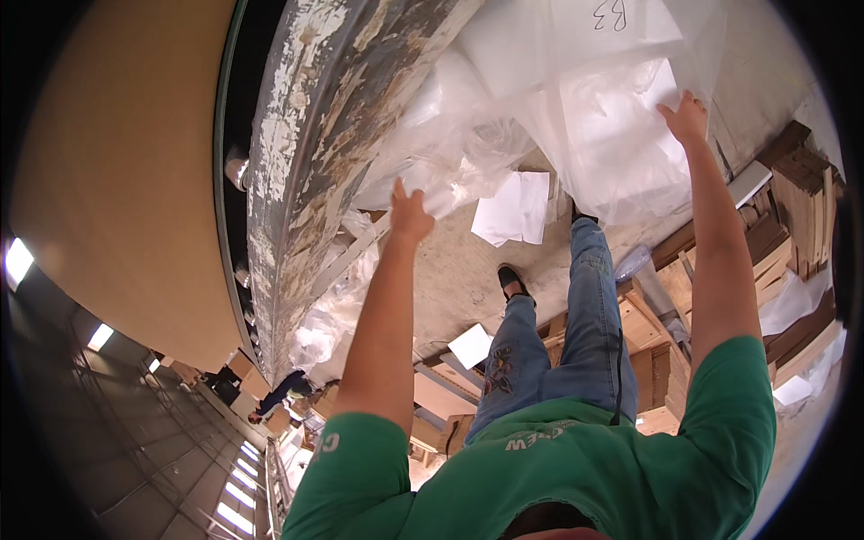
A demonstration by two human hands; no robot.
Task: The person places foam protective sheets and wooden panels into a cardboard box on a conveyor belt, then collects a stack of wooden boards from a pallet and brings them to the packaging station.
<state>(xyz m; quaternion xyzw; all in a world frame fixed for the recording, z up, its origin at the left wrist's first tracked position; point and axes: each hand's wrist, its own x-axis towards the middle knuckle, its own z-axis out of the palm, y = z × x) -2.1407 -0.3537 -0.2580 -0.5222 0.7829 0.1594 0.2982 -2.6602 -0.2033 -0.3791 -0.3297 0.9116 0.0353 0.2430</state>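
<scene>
A large translucent plastic sheet (607,135) spreads ahead of me, creased and partly see-through, with pale paper-like sheets showing beneath it. My left hand (411,216) reaches to its left part, fingers apart, beside a worn board edge with flaking paint. Farther right, my right hand (690,119) lies at the sheet's right edge, thumb spread away from the fingers; its fingertips are small and partly hidden. I see no object in either palm. A white sheet of paper (511,209) lies on the floor below the plastic, between my hands.
The long, paint-worn beam (310,135) runs along my left, next to a large tan panel (135,162). Stacked wooden boards (801,211) lie on the right, with wooden crates (648,333) near my legs. A person (283,393) is in the distance at lower left.
</scene>
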